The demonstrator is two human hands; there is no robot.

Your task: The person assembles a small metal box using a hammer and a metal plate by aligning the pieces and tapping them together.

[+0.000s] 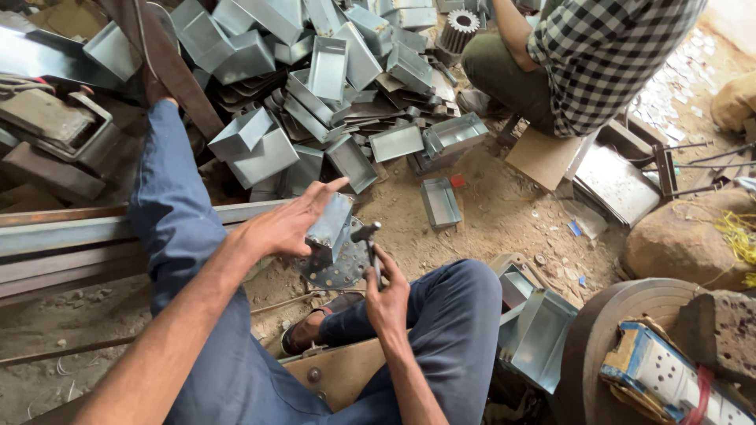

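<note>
Bright even daylight, soft shadows, sharp focus, slight wide-angle stretch

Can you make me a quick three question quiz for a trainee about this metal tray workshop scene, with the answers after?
1. Which hand holds the small hammer?
2. True or false: the left hand steadies a folded metal tray on the round perforated plate.
3. Where does the big pile of finished trays lie: A) ahead of the worker on the ground, B) on a shelf, C) in a cart?

Key
1. The right hand.
2. True; the tray stands on edge on the plate, under the open palm.
3. A. One more tray lies apart on the dirt, near a seated person in a checked shirt.
</note>
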